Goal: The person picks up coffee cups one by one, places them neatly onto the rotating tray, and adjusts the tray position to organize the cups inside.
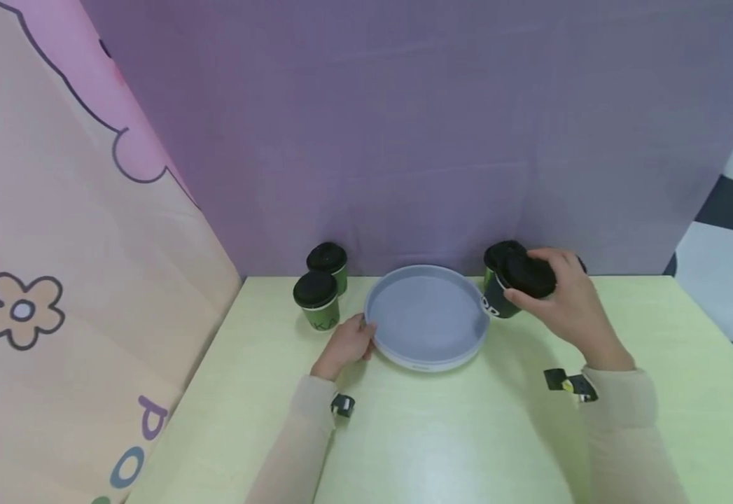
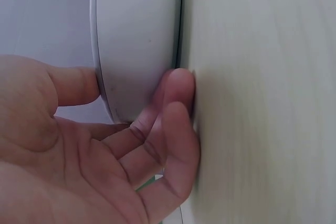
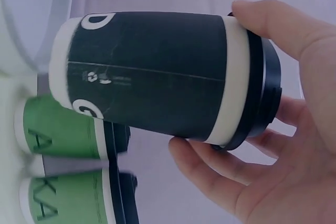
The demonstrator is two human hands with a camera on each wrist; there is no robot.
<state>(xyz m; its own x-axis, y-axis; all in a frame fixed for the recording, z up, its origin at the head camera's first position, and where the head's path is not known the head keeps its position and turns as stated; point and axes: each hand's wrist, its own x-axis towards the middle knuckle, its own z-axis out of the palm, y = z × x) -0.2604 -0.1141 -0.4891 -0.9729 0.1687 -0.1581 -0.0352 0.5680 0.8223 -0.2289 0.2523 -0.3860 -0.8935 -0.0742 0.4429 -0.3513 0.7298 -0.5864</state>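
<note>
My right hand (image 1: 561, 301) grips a dark paper cup (image 3: 152, 74) by its black lid and upper end. White letters mark this cup, which overlaps a green lidded cup (image 1: 489, 275) behind it in the head view. At the near left edge of a round tray (image 1: 429, 315), grey on top with a white side, my left hand (image 1: 347, 343) holds the rim. Its thumb (image 2: 79, 85) lies against the upper rim, while its curled fingers (image 2: 178, 93) reach the side's lower edge, close over the table.
Two green cups with black lids, a front one (image 1: 317, 301) and a rear one (image 1: 328, 262), stand left of the tray. Beyond the dark cup, the right wrist view has two green cups (image 3: 68, 198) side by side. A purple backdrop (image 1: 404, 140) rises behind the pale table (image 1: 416, 434).
</note>
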